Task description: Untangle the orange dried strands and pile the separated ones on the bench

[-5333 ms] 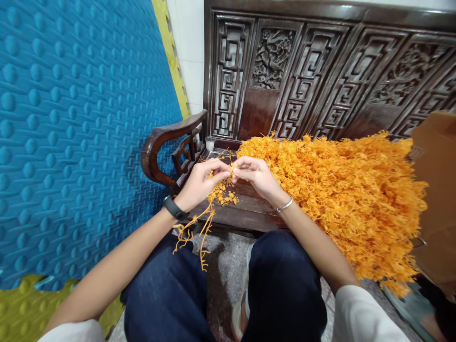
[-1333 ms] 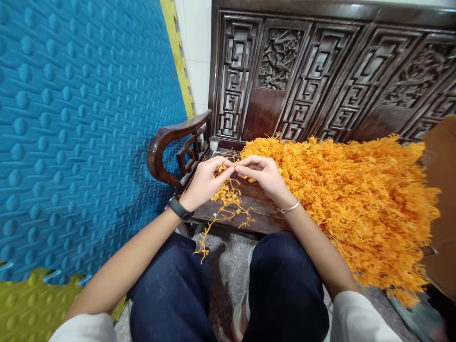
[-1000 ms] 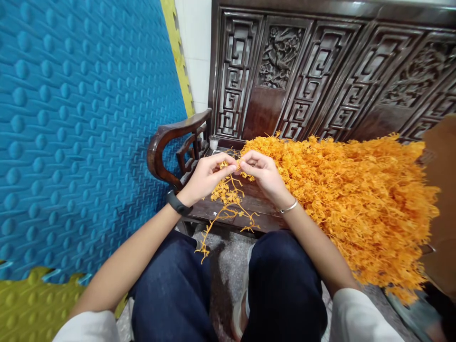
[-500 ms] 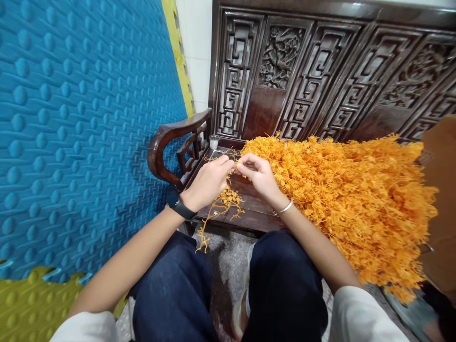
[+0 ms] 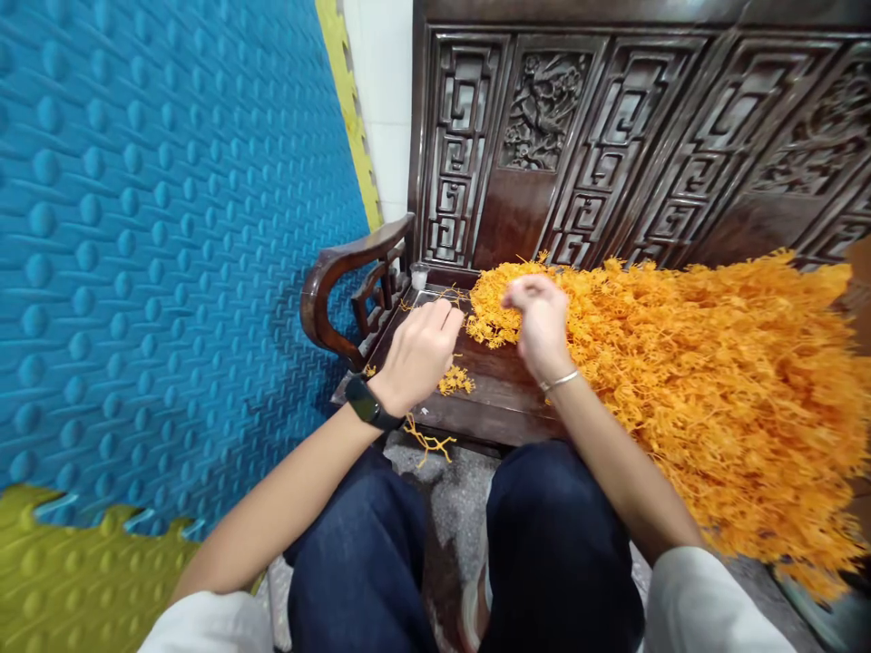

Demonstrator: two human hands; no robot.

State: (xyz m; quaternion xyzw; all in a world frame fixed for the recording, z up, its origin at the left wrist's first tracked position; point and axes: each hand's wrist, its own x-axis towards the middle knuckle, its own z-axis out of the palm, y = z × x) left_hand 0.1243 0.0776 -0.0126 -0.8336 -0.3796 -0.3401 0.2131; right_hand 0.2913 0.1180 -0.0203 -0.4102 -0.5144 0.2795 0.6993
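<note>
Fingers curled, my left hand [image 5: 420,352] grips an orange plastic branch [image 5: 428,441], whose thin bare twigs hang below the wrist. My right hand [image 5: 543,325] is over the left end of a big heap of orange plastic sprigs [image 5: 708,381]. Its fingers are bent together and a little blurred; whether anything is between them I cannot make out. A small orange cluster [image 5: 457,381] shows just right of my left hand, above the dark wooden seat [image 5: 490,413]. A few thin orange twigs [image 5: 449,295] lie behind that hand.
The bench has a carved wooden back [image 5: 517,213] and a curved armrest [image 5: 319,299] at left. A small clear cup [image 5: 419,275] stands in the back corner. A blue foam mat [image 5: 170,254] rises on the left. Cardboard [image 5: 861,290] is at the far right.
My hands, which met at the fingertips, are apart. The right one has moved right to the orange heap. The left one keeps the branch, its hanging twigs now swung toward the right.
</note>
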